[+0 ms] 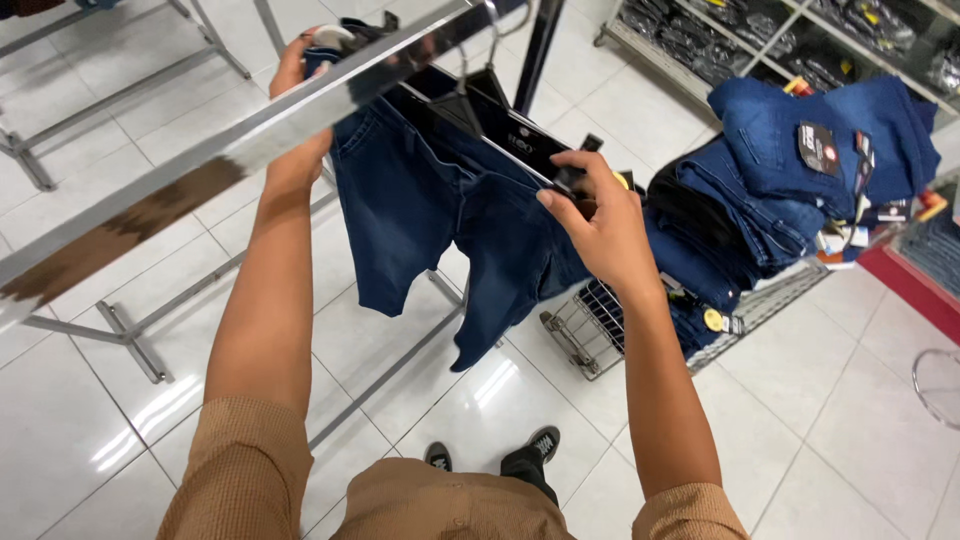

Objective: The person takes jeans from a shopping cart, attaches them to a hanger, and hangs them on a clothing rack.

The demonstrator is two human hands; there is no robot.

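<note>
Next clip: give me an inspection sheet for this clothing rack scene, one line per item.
Surface: glossy white tiled floor; a shiny metal rack rail crosses the upper left.
Job's things: blue jeans hang from a black hanger hooked on the rail.
Clutter: a pile of folded jeans with tags lies on a wire rack on the right.
Grippers: left hand holds the far end of the jeans' waistband behind the rail; right hand grips the near end of the hanger.
Cables: nothing seen.
Surroundings: a shelf of dark goods top right, another bare metal stand top left, the person's shoes below.
</note>
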